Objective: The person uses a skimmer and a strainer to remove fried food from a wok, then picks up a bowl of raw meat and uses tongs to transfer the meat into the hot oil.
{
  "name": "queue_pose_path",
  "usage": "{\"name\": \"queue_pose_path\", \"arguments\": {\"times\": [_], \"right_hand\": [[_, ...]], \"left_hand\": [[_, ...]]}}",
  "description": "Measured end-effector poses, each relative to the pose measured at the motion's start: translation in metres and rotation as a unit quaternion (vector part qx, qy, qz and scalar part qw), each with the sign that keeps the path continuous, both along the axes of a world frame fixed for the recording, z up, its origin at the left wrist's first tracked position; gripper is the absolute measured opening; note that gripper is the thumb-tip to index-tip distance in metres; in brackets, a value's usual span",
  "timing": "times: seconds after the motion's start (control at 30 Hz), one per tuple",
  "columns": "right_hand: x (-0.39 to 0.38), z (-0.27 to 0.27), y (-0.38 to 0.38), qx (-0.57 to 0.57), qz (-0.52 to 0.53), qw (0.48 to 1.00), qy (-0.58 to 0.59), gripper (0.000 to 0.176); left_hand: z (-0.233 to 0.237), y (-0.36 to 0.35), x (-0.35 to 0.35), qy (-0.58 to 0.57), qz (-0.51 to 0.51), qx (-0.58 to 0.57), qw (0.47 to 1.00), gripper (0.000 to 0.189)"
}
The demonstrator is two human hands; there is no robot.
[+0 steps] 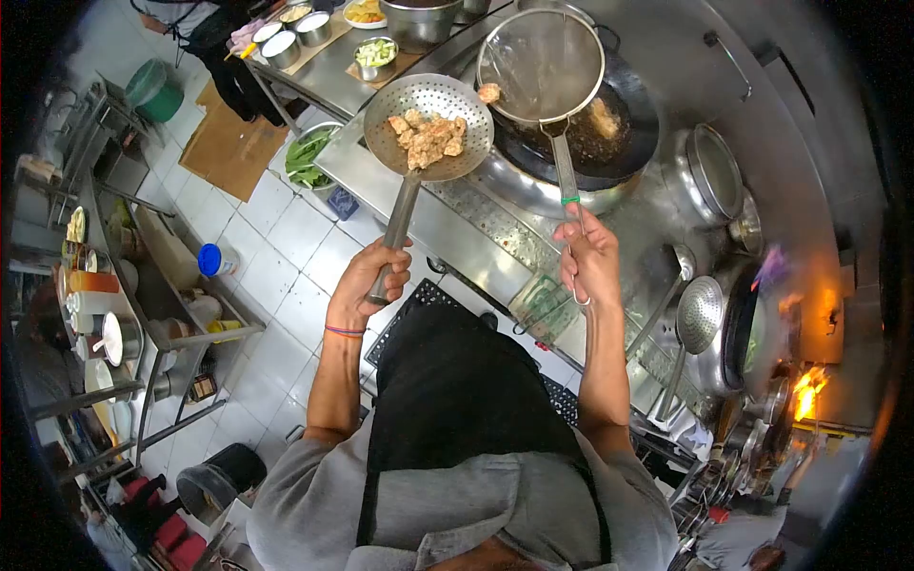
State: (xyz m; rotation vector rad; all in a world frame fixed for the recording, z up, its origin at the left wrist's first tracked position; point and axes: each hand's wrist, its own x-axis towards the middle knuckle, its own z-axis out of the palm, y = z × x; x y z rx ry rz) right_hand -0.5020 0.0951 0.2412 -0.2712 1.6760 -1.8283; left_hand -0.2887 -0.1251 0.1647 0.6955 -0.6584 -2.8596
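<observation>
My left hand (371,276) is closed round the handle of a perforated strainer ladle (400,95). Browned fried pieces (430,139) lie in its bowl. In my right hand (588,249) is the handle of a round fine-mesh strainer (541,62), held over a wok (628,143) of dark oil. One small fried piece (489,93) shows between the rims of the two tools. A paler piece or patch of foam (604,120) is in the oil, partly behind the mesh.
A green chopped-vegetable bowl (376,55) and metal containers (280,49) stand on the far counter. Right of the wok are stacked pots (714,171), another ladle (700,314) and a burner flame (809,392). Leafy greens (309,157) fill a tub below. A person (214,48) stands at far left.
</observation>
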Motion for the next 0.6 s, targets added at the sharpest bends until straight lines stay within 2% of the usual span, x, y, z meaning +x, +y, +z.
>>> {"name": "queue_pose_path", "arguments": {"times": [0.13, 0.23, 0.5, 0.57, 0.6], "right_hand": [[0.006, 0.003, 0.001, 0.017, 0.034, 0.999, 0.026, 0.036], [0.011, 0.0, -0.004, 0.07, 0.052, 0.992, 0.091, 0.038], [-0.006, -0.006, 0.015, 0.105, -0.044, 0.98, 0.163, 0.039], [-0.01, -0.005, 0.021, 0.107, -0.046, 0.98, 0.164, 0.039], [-0.009, -0.004, 0.022, 0.097, -0.062, 0.98, 0.161, 0.039]], "left_hand": [[0.001, -0.001, 0.003, 0.001, -0.011, 0.006, 1.0, 0.023], [0.002, -0.001, 0.006, -0.004, -0.01, 0.009, 1.0, 0.023], [0.006, -0.001, 0.012, -0.001, 0.005, 0.02, 1.0, 0.024], [0.015, -0.003, 0.012, -0.04, 0.012, -0.064, 0.997, 0.027], [0.022, -0.005, 0.013, -0.039, 0.015, -0.065, 0.997, 0.027]]}}
